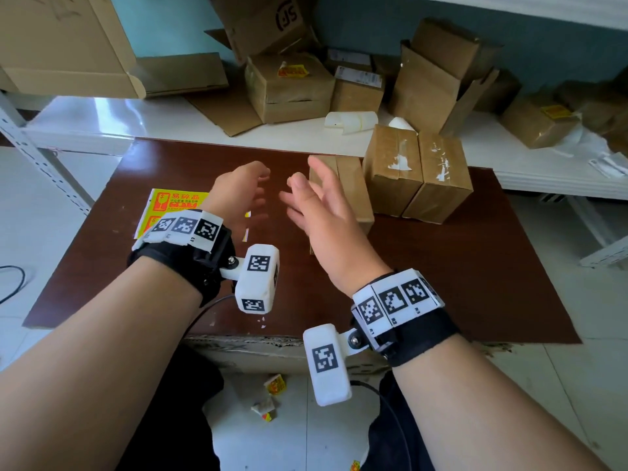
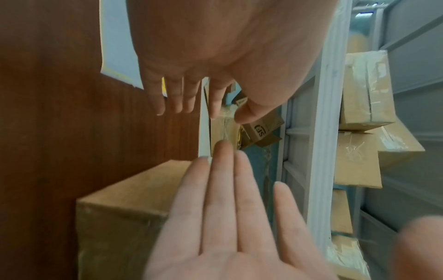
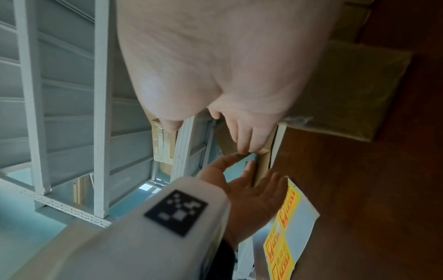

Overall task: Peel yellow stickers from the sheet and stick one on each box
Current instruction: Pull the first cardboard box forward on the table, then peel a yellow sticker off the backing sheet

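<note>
The yellow sticker sheet (image 1: 176, 202) lies flat on the left of the brown table (image 1: 475, 266), partly under my left wrist; it also shows in the right wrist view as the sheet (image 3: 292, 227). A low cardboard box (image 1: 355, 195) lies behind my right hand, with two taller boxes (image 1: 394, 168) (image 1: 441, 175) to its right. My left hand (image 1: 253, 190) and right hand (image 1: 306, 192) hover above the table, palms facing, fingers loosely spread, holding nothing. From the left wrist, my left hand (image 2: 191, 98) is above the right fingers (image 2: 223, 189), beside the box (image 2: 124, 208).
A white shelf (image 1: 136, 120) behind the table carries several cardboard boxes; two bear yellow stickers (image 1: 292, 71) (image 1: 555, 112). A white label roll (image 1: 350, 120) lies on it. A metal rack post (image 1: 34, 147) stands at the left. Crumpled sticker scraps (image 1: 275, 385) lie on the floor.
</note>
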